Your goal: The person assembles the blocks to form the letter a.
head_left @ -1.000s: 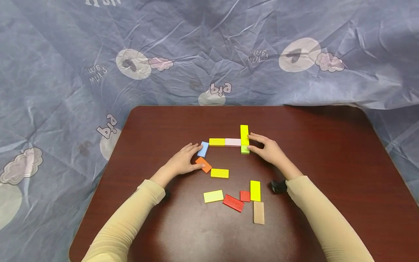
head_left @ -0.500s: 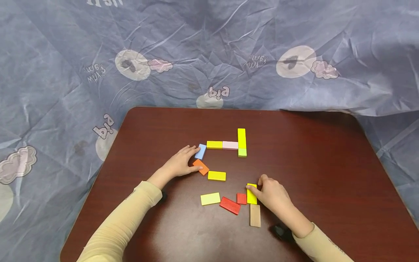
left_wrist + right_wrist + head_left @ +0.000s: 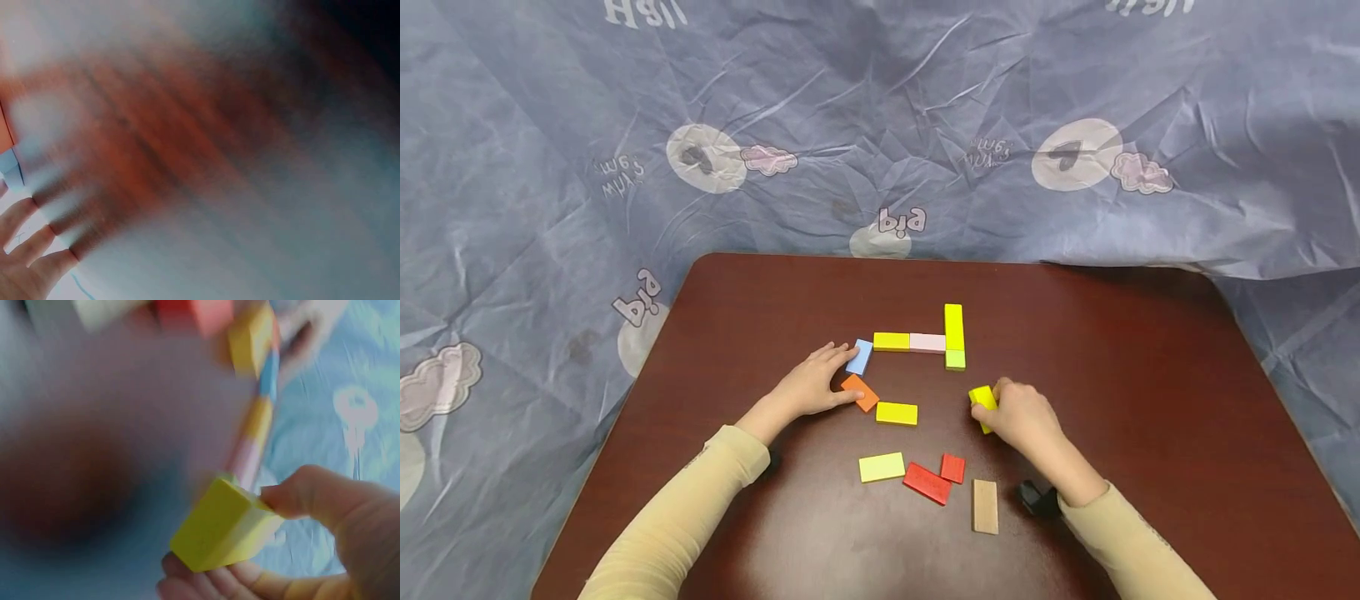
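Note:
My right hand pinches a yellow block between thumb and fingers, right of the other blocks. On the left, my left hand has its fingertips at a blue block and its thumb on an orange block. A yellow block touches the orange one's lower corner. From the blue block a row runs right: a yellow block, a pink block, then a tall yellow block above a lime green block. The left wrist view is mostly blurred.
Nearer on the brown table lie a pale yellow block, a red block, a small red block and a plain wooden block. A patterned grey-blue cloth hangs behind the table.
My right hand has left the tall yellow and lime blocks, come down to the yellow block beside the small red one, and carried it up and away. The left hand stays put.

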The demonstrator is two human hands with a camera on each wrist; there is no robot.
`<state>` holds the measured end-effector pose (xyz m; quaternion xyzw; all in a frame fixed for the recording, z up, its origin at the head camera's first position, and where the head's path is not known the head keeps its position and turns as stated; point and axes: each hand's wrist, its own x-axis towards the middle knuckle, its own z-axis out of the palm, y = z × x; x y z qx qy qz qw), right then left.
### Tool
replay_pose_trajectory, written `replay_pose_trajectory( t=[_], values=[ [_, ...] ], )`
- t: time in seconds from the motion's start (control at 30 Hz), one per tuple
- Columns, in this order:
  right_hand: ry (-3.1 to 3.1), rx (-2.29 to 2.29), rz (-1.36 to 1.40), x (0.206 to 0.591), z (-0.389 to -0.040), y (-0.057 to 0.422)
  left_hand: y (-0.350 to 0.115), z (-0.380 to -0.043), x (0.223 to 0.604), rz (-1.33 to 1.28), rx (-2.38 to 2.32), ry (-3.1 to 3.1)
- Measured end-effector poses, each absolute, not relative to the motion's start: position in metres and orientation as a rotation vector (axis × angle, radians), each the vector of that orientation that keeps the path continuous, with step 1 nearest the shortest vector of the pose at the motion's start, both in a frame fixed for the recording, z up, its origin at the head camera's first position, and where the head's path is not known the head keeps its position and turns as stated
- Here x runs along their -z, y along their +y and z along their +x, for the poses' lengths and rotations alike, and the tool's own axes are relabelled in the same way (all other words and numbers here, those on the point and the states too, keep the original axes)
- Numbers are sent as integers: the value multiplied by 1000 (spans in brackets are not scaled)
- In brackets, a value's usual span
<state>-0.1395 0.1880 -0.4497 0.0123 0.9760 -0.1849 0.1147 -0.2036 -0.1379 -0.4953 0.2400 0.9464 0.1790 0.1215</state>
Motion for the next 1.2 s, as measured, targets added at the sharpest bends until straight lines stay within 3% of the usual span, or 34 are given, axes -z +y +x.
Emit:
replay_pose_trajectory(
  t=[0.23,0.5,0.83,1.2],
  values=[
    [2930,792,-71,421,-227,200,-139,-198,496,700,-535,2775],
    [2901,820,-155,446,-304,178,-137,-190,502,701,-544,2772],
    [2842,735,-254,473,-329,162,-135,-187,502,717,-574,2767],
    [2813,716,-315,476,-339,157,-140,-199,497,706,-539,2784]
  ],
)
